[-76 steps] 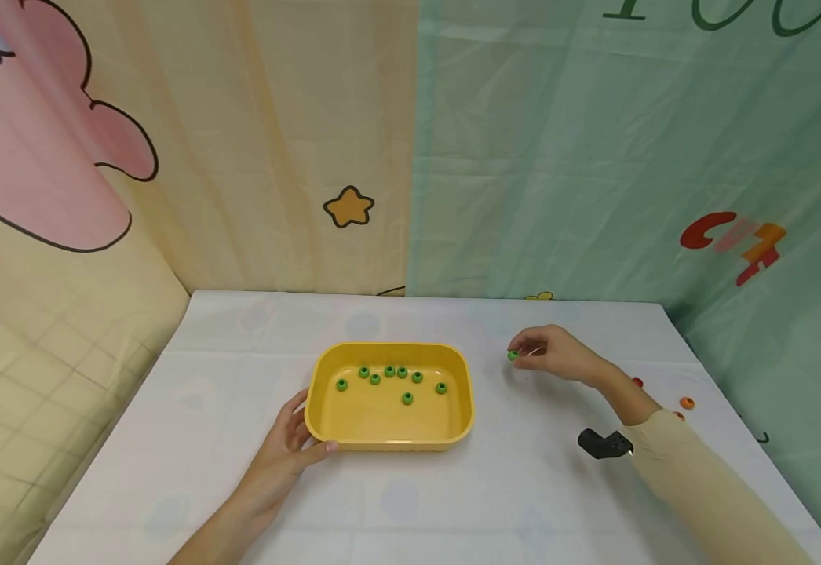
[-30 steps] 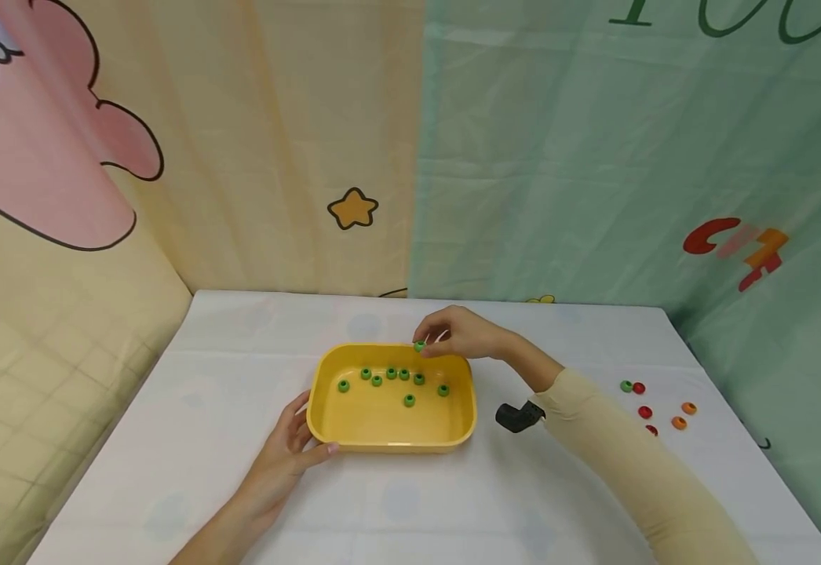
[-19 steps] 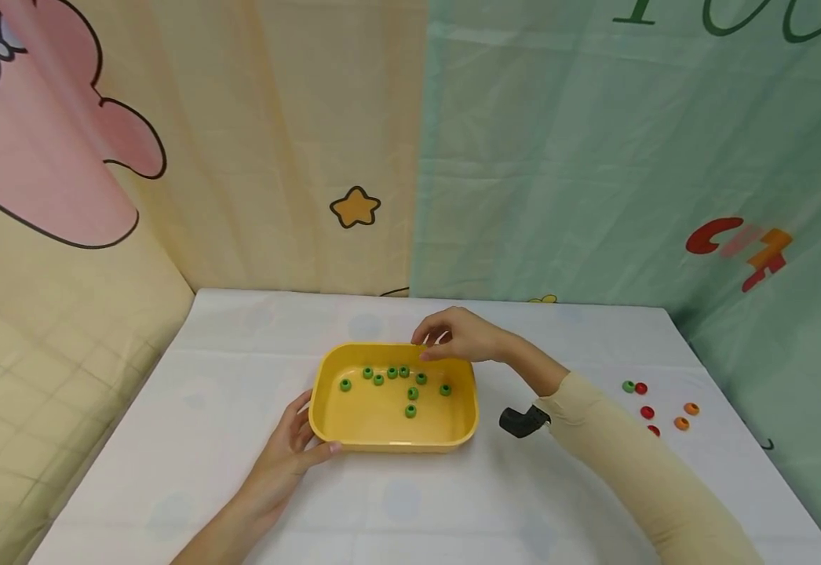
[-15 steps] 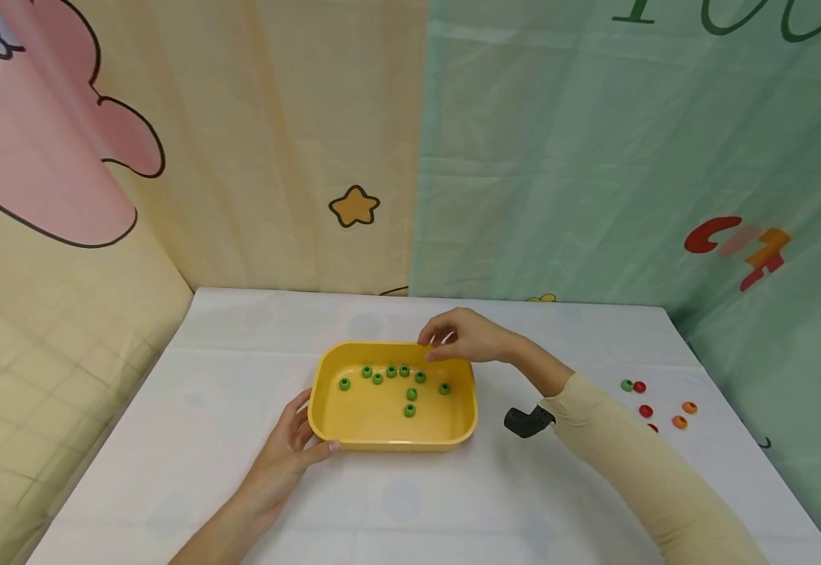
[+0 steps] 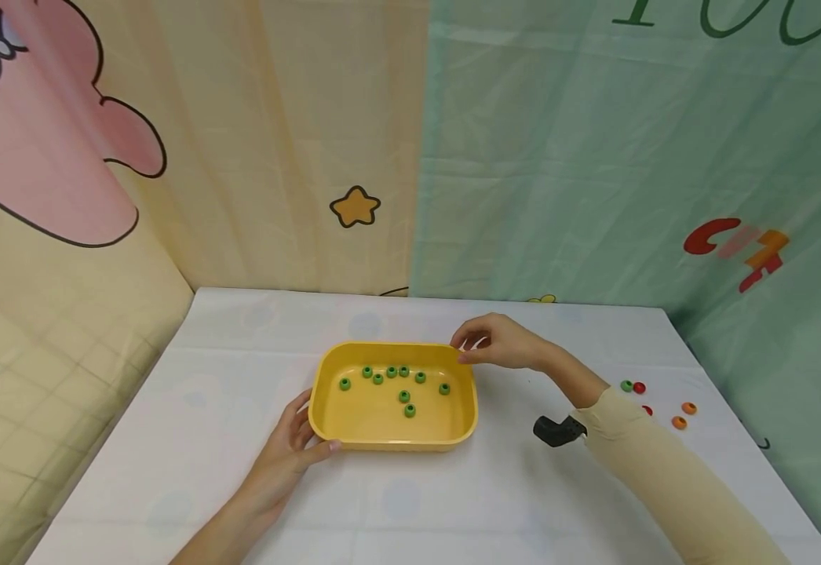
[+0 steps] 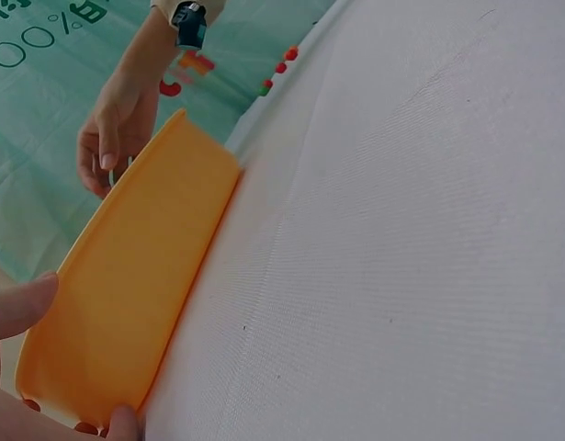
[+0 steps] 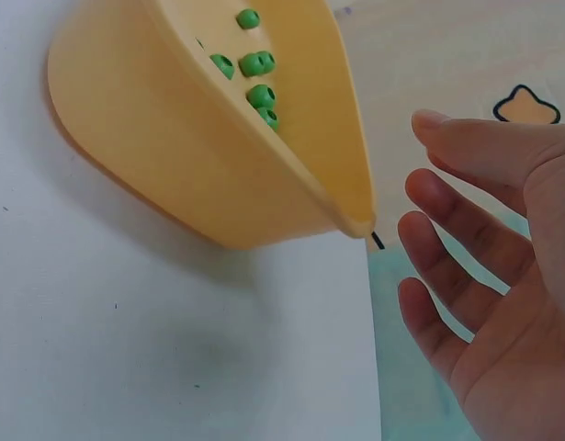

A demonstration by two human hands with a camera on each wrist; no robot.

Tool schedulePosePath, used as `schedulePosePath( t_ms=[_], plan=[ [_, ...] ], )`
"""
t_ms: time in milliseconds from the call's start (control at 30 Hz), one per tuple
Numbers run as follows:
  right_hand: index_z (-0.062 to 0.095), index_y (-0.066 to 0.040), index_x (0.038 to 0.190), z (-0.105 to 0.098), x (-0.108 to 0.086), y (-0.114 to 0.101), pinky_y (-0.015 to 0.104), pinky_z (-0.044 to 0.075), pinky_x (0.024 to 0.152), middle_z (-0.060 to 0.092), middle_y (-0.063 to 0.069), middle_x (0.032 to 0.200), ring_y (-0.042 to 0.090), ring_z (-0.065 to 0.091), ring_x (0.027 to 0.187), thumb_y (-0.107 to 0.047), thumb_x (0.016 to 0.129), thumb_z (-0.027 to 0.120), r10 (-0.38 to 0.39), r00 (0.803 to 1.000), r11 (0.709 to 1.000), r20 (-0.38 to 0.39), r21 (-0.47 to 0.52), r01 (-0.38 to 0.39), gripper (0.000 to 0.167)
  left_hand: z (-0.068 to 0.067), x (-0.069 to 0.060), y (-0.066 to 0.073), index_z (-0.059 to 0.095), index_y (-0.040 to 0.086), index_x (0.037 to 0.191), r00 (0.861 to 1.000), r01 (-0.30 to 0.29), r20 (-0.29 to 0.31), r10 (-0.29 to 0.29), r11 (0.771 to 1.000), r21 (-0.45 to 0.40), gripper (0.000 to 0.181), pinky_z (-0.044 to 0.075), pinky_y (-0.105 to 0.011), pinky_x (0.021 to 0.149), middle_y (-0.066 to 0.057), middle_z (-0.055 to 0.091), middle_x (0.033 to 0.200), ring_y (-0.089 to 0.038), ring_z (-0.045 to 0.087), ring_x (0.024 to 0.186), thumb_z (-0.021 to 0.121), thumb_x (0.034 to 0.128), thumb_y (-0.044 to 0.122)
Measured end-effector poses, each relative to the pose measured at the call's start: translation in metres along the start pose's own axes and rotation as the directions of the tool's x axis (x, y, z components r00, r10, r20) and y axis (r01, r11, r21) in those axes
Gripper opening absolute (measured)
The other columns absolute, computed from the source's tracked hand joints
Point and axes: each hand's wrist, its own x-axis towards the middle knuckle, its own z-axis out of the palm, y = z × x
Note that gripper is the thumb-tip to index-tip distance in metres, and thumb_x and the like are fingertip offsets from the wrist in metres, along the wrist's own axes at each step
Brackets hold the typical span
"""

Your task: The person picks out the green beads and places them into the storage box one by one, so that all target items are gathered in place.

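Observation:
A yellow tray stands on the white-covered table with several green beads spread over its floor. My left hand grips the tray's left end, the thumb over the near rim and the fingers around the side, as the left wrist view also shows. Just beyond the tray's far right corner hovers my right hand. Its fingers are loosely bent, and in the right wrist view the palm holds nothing. Whether a fingertip touches the rim is hard to tell in the head view.
To the right, by the right sleeve, lie a green bead, red beads and orange beads; the sleeve partly covers this group. A black wrist device juts from the right forearm. Printed curtains hang behind the table.
The right hand has brought a green bead from the right, let it drop into the tray, and moved back rightward without it. That bead has rolled slightly. The left hand stays on the tray.

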Motion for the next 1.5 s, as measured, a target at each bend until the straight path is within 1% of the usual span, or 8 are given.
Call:
schedulePosePath(
  t_ms=[200,467,733,1000,1133,1267,1367,1500],
  plan=[
    [0.072,0.000,0.119,-0.008,-0.015,0.011,0.039,0.057,0.094,0.069,0.013,0.117,0.024,0.065,0.104,-0.013,0.095,0.076,0.025,0.999,1.000,-0.031,-0.001,-0.025,0.027,0.000,-0.001,0.001,0.019,0.018,0.163,1.000,-0.002,0.003,0.002,1.000,0.010,0.096,0.033,-0.041,0.116,-0.013,0.028,0.164,-0.032,0.030,0.150,0.079,0.0900,0.004],
    [0.074,-0.008,0.114,-0.019,-0.039,0.024,0.040,0.057,0.093,0.069,0.011,0.115,0.024,0.064,0.104,-0.017,0.095,0.078,0.082,0.994,0.996,-0.078,-0.019,-0.084,0.022,0.000,-0.002,0.001,0.018,0.017,0.164,1.000,0.001,0.008,-0.001,1.000,0.002,0.097,0.031,-0.045,0.118,-0.015,0.027,0.164,-0.033,0.029,0.150,0.079,0.0902,0.003],
    [0.072,-0.005,0.117,-0.031,-0.062,0.036,0.038,0.057,0.092,0.068,0.011,0.117,0.025,0.063,0.105,-0.021,0.096,0.077,0.103,0.989,0.994,-0.102,-0.021,-0.106,0.027,-0.002,-0.004,0.001,0.016,0.017,0.164,1.000,0.003,0.013,-0.002,1.000,-0.015,0.096,0.042,-0.025,0.107,-0.014,0.027,0.164,-0.032,0.030,0.150,0.077,0.0915,0.002],
    [0.072,-0.003,0.120,-0.044,-0.088,0.045,0.035,0.055,0.092,0.067,0.014,0.119,0.024,0.063,0.106,-0.019,0.096,0.077,0.125,0.982,0.992,-0.138,-0.009,-0.128,0.029,-0.002,-0.006,0.000,0.016,0.017,0.164,1.000,0.002,0.011,-0.002,1.000,-0.009,0.097,0.036,-0.036,0.115,-0.015,0.026,0.164,-0.032,0.028,0.150,0.077,0.0910,0.002],
    [0.071,-0.002,0.120,-0.050,-0.102,0.052,0.032,0.055,0.091,0.068,0.014,0.118,0.024,0.063,0.105,-0.015,0.097,0.075,0.115,0.980,0.993,-0.160,-0.007,-0.118,0.027,-0.002,-0.007,-0.001,0.015,0.017,0.164,1.000,0.002,0.010,-0.002,1.000,-0.015,0.096,0.041,-0.027,0.109,-0.015,0.026,0.164,-0.032,0.029,0.150,0.077,0.0917,0.002],
    [0.071,0.000,0.121,-0.057,-0.119,0.063,0.028,0.055,0.090,0.068,0.016,0.118,0.025,0.064,0.105,-0.016,0.096,0.076,0.144,0.968,0.988,-0.205,-0.026,-0.152,0.029,-0.001,-0.006,0.000,0.016,0.018,0.164,1.000,0.009,0.012,-0.009,1.000,-0.019,0.096,0.044,-0.019,0.101,-0.014,0.026,0.164,-0.031,0.029,0.150,0.077,0.0919,0.003],
    [0.070,0.000,0.123,-0.062,-0.133,0.073,0.027,0.054,0.089,0.068,0.017,0.121,0.026,0.064,0.108,-0.019,0.097,0.076,0.189,0.952,0.977,-0.240,-0.052,-0.207,0.033,0.000,-0.004,0.001,0.016,0.019,0.164,1.000,0.008,0.013,-0.008,1.000,-0.007,0.096,0.043,-0.023,0.105,-0.013,0.026,0.164,-0.030,0.029,0.150,0.077,0.0919,0.004],
    [0.068,0.001,0.127,-0.070,-0.149,0.088,0.027,0.053,0.088,0.067,0.017,0.126,0.029,0.062,0.113,-0.023,0.098,0.074,0.240,0.930,0.959,-0.278,-0.079,-0.271,0.038,0.001,-0.002,0.002,0.015,0.017,0.165,1.000,0.002,0.015,-0.002,1.000,0.005,0.097,0.034,-0.038,0.116,-0.014,0.026,0.164,-0.032,0.028,0.150,0.078,0.0917,0.005]
  ],
)
